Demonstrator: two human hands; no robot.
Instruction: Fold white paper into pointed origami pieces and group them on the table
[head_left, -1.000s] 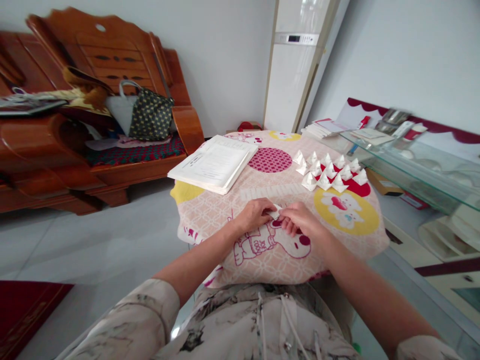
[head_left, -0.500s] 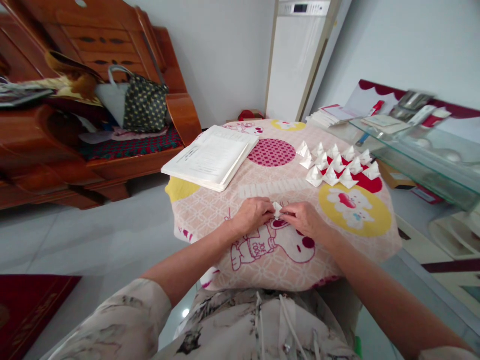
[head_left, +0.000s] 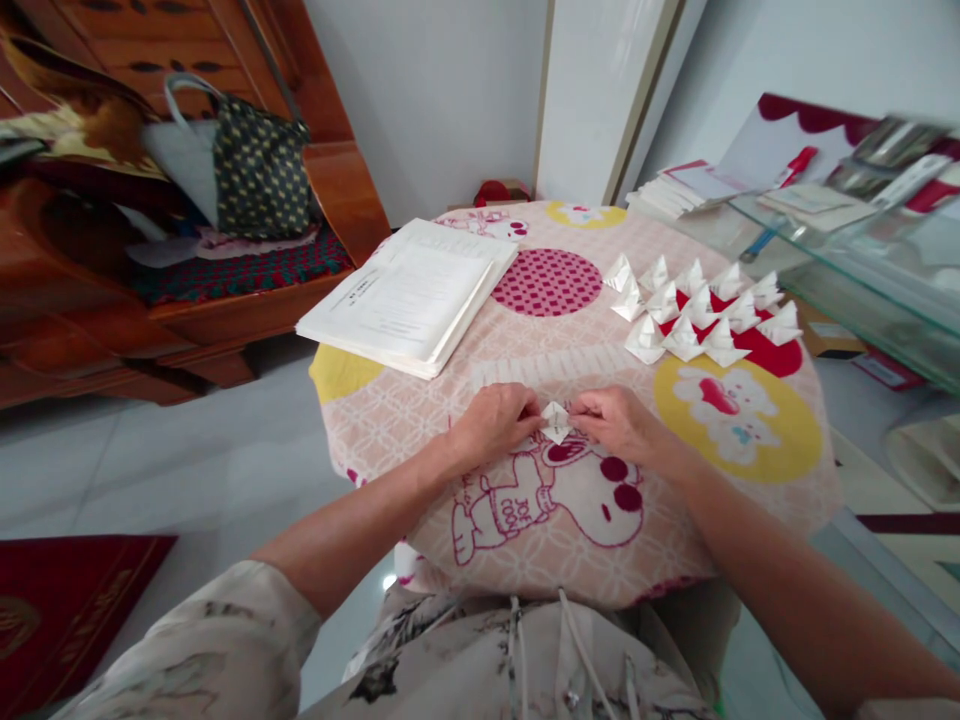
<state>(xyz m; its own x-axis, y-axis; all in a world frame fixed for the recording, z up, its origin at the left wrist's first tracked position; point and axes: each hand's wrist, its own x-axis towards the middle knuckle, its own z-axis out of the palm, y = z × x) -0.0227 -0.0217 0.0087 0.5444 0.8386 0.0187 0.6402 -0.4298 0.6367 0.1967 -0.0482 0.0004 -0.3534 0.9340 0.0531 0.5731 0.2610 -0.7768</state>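
Observation:
A small folded white paper piece, diamond-shaped with some print on it, is held between both hands over the near middle of the cloth-covered table. My left hand pinches its left corner with closed fingers. On the opposite corner, my right hand is closed in a similar pinch. Several finished-looking folded paper shapes with upright points stand in rows at the table's right side. A thick stack of printed paper sheets lies at the left.
The patterned tablecloth covers the round table. To the right is a glass shelf with papers, a red marker and metal bowls. A wooden bench bearing a handbag stands at the left.
My hands have moved slightly apart, and the paper between them now shows as a flatter, wider diamond. The head view has tilted down and come closer to the table.

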